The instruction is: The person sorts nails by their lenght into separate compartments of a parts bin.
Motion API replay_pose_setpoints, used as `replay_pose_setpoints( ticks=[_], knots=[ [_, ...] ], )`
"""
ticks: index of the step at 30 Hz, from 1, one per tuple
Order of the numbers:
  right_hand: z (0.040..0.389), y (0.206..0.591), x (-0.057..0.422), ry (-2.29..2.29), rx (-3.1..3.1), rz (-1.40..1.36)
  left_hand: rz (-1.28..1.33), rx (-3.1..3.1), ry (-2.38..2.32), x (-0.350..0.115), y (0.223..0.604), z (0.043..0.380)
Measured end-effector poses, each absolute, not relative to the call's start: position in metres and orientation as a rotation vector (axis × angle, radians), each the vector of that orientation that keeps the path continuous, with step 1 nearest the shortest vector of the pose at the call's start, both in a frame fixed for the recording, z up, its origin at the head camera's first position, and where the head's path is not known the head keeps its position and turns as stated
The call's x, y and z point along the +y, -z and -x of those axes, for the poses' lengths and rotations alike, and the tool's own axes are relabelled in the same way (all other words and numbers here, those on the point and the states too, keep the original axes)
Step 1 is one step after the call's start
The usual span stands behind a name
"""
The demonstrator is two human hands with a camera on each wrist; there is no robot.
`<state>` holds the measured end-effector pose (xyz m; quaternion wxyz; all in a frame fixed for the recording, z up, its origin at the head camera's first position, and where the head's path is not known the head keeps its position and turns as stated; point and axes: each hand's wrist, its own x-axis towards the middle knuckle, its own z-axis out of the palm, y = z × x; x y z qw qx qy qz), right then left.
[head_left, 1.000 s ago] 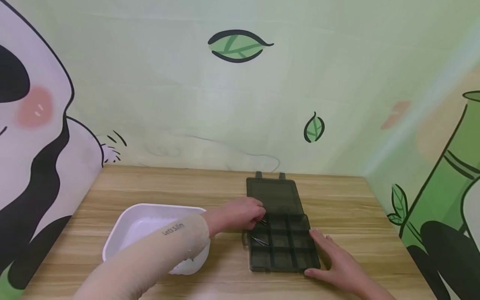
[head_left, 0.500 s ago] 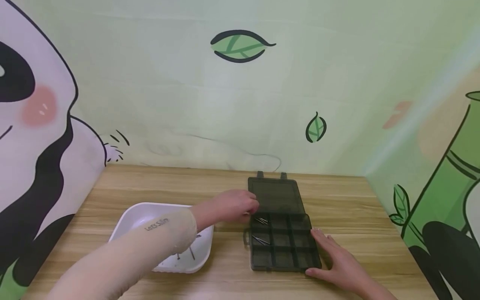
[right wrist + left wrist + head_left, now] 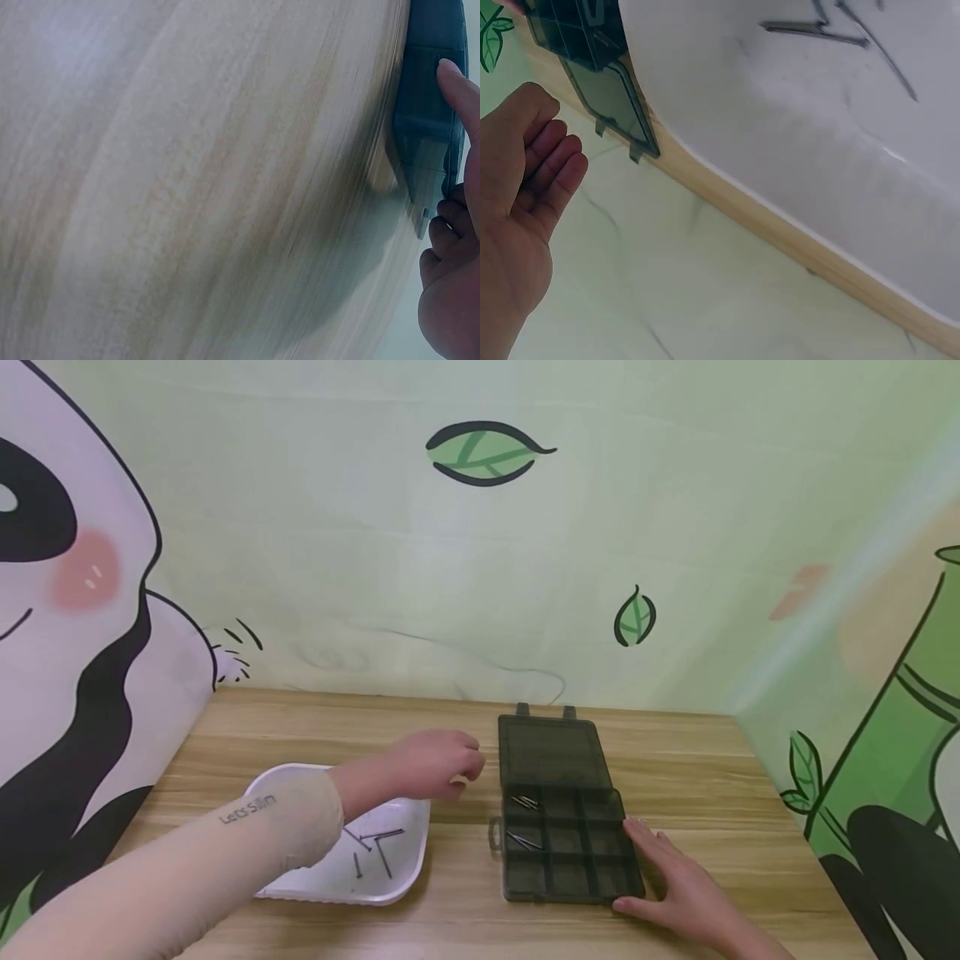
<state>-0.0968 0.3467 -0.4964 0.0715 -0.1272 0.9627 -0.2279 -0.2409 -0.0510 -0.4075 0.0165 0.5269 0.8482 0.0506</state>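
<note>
Sorting looks under way but unfinished, judging by how the nails lie (12 o'clock being away from the person). The box (image 3: pixel 566 838) sits on the table (image 3: pixel 459 877), its lid (image 3: pixel 555 753) folded back at 12 o'clock. Its 10 o'clock cell holds a small bunch of nails (image 3: pixel 525 802) and its 9 o'clock cell a few more; none can be made out in the rest. The tray (image 3: pixel 421 853), apart from the box at 9 o'clock, has several loose nails (image 3: pixel 357 866) towards its own 4 o'clock, presumably the share left to place; the sleeve (image 3: pixel 187 860) hides part of it, so a full count is impossible. The left hand (image 3: pixel 431 764) hangs at the box's 10 o'clock, fingers loosely bent, nothing visible in them. The right hand (image 3: pixel 686 889) rests against the box at 4 o'clock, fingers unclenched, thumb by the near corner, seemingly to steady it.
</note>
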Motion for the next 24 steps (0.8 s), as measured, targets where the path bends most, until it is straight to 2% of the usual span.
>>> replay_pose_setpoints(
  ticks=[15, 24],
  knots=[
    [0.098, 0.496, 0.345, 0.649, 2.898, 0.375, -1.594, 2.705, -0.229, -0.115, 0.399, 0.228],
    [0.097, 0.495, 0.345, 0.671, 2.883, 0.364, -1.412, 2.740, -0.251, -0.148, 0.403, 0.220]
  ],
)
